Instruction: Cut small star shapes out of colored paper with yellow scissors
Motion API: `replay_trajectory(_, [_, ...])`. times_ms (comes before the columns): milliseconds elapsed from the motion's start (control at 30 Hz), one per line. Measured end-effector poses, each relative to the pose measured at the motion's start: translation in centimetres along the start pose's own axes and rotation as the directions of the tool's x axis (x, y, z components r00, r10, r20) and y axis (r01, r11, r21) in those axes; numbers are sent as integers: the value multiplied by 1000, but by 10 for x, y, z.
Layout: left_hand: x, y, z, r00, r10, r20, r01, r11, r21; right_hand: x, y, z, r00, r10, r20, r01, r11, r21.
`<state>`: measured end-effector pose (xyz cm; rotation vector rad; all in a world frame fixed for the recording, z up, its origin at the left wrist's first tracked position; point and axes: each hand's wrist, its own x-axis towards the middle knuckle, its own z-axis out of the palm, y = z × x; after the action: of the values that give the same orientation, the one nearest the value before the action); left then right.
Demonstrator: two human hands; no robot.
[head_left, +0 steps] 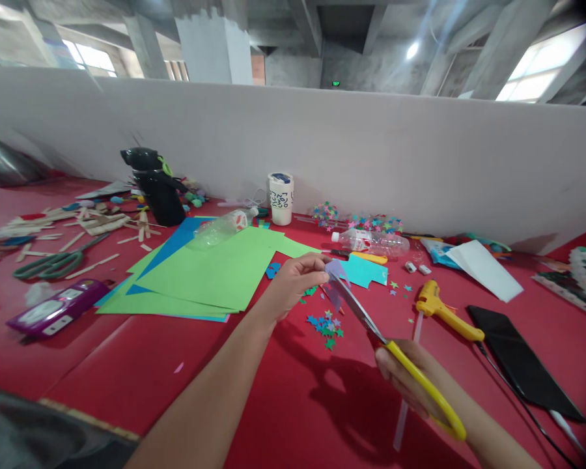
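Observation:
A small piece of purple paper is pinched between the thumb and fingers of my left hand, above the red table. My right hand grips yellow-handled scissors, their blades pointing up and left to the paper at my left fingertips. The blades look nearly closed; whether paper lies between them I cannot tell. Beneath the paper lies a loose group of blue, green and purple paper stars. A cut piece of cyan paper rests just behind.
Green sheets lie left of my hands. Behind stand a white cup and a black bottle; a plastic bottle lies nearby. On the right are a yellow glue gun with its cord and a black phone.

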<state>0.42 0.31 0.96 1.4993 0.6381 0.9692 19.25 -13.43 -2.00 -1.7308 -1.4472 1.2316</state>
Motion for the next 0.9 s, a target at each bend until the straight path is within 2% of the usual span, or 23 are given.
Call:
replay_trajectory(233, [-1,2,0,1000,-11,-10,11,1000,12,1,1,1,1000,7,-19,-8,999,-31])
replay_trajectory(433, [-1,2,6,1000,-12,-19,12,1000,-1,4,12,6,1000,-4,-8,4,995,97])
replay_trajectory(600, [-1,2,14,1000,-17,-7,17,997,-79,2,11,6,999,-24,-31,26,997,79])
replay_trajectory(767, [-2,0,20,1000,-10,-30,7,993,-121,-1,6,8,999,-5,-32,10,990,142])
replay_trajectory(900, [-3,-8,28,996,-3,-92,-8,993,-121,-2,5,11,999,13,-29,-8,982,191])
